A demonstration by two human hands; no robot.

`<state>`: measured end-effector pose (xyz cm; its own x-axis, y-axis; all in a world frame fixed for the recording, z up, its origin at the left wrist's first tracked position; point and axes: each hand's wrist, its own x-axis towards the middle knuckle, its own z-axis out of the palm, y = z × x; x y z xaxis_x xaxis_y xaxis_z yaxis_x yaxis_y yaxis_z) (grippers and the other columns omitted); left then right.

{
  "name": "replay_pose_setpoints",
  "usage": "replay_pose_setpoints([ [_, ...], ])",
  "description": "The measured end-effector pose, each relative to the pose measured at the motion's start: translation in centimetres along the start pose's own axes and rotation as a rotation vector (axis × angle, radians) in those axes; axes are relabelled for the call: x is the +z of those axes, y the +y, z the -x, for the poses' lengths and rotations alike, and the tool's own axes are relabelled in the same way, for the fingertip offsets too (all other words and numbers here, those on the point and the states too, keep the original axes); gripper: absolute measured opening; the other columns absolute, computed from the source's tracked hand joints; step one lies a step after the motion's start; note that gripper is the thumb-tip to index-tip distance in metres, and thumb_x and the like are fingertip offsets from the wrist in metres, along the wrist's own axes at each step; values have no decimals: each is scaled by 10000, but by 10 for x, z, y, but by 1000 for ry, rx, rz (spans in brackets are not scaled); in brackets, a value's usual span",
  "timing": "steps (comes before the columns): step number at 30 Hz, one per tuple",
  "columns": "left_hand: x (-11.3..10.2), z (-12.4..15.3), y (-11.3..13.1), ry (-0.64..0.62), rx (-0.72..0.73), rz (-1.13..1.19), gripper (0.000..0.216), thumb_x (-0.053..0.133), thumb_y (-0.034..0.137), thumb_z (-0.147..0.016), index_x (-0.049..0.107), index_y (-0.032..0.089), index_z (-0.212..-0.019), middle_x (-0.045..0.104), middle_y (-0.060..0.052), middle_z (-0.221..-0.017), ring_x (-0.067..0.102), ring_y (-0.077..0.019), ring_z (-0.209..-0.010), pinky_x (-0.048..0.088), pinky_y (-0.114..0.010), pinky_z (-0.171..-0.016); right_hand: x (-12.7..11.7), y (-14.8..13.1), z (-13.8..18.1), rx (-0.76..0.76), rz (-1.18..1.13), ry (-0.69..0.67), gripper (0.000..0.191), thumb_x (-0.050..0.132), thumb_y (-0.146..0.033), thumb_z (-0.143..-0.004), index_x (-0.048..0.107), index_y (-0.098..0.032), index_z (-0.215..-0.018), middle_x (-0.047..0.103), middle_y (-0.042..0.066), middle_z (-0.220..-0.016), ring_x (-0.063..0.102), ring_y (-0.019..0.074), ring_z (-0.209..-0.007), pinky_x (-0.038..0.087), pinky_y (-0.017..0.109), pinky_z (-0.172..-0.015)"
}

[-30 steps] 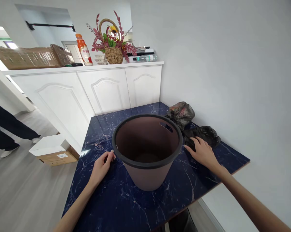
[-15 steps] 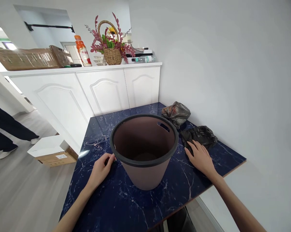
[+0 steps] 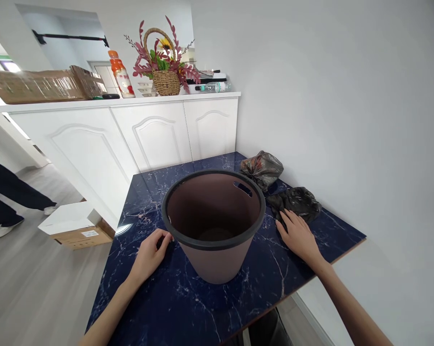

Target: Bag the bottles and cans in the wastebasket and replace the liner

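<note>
"Where is the bin (image 3: 214, 265)?"

"Upright on the blue table (image 3: 191, 317), in front of me, between my left hand (image 3: 150, 255) and my right hand (image 3: 298, 236). It's brown with a black rim (image 3: 213, 244), and I can see down into it (a slot (image 3: 243, 189) is cut near the top, on the far right)."

"And your left hand?"

"On the table just beside the bin, fingers curled in, thumb and forefinger close by the rim. I can't tell whether they touch it or pinch anything."

"The right?"

"Palm down, fingers loosely spread, not closed round anything. The tips lie against the near edge of a crumpled black bag (image 3: 303, 204)."

"What else is near?"

"A second bag (image 3: 269, 166), bunched at its neck, sits behind that one, close to the wall (image 3: 328, 120). Past the table stands a white cabinet (image 3: 159, 139), with a flower basket (image 3: 166, 83) on top and an orange-capped bottle (image 3: 122, 78) to the basket's left."

"Anyone about?"

"Someone's dark trousers (image 3: 15, 187) show at the far left, near a cardboard box (image 3: 81, 236) on the floor (image 3: 47, 293)."
</note>
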<state>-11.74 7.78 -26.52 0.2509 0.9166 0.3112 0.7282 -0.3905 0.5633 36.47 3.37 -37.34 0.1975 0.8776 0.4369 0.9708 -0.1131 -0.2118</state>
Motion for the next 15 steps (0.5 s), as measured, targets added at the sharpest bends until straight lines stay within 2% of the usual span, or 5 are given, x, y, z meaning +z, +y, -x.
replay_pose_setpoints([
  [9, 3, 1, -6, 17, 6, -2, 415, 465, 511, -1006, 706, 201, -870, 763, -81, -928, 692, -263, -858, 519, -327, -755, -9, -2, 0, 11, -146, -25, 692, 325, -490, -1073, 613, -16, -1486, 591, 247, -1558, 528, 378, -1491, 363, 547, -1289],
  [12, 4, 1, -8, 40, -17, 14, 419, 494, 535, -995, 708, 204, -852, 765, -70, -904, 689, -257, -844, 513, -324, -756, -18, -10, 6, 49, -288, -30, 676, 381, -503, -1040, 646, -48, -1463, 603, 233, -1551, 536, 368, -1490, 337, 541, -1310],
  [15, 4, 2, -7, 71, -46, 18, 440, 504, 568, -991, 704, 204, -845, 763, -58, -858, 672, -242, -772, 498, -313, -703, -38, -26, 23, 185, -547, -82, 653, 509, -567, -983, 685, -139, -1445, 619, 178, -1553, 528, 372, -1498, 360, 558, -1297],
])
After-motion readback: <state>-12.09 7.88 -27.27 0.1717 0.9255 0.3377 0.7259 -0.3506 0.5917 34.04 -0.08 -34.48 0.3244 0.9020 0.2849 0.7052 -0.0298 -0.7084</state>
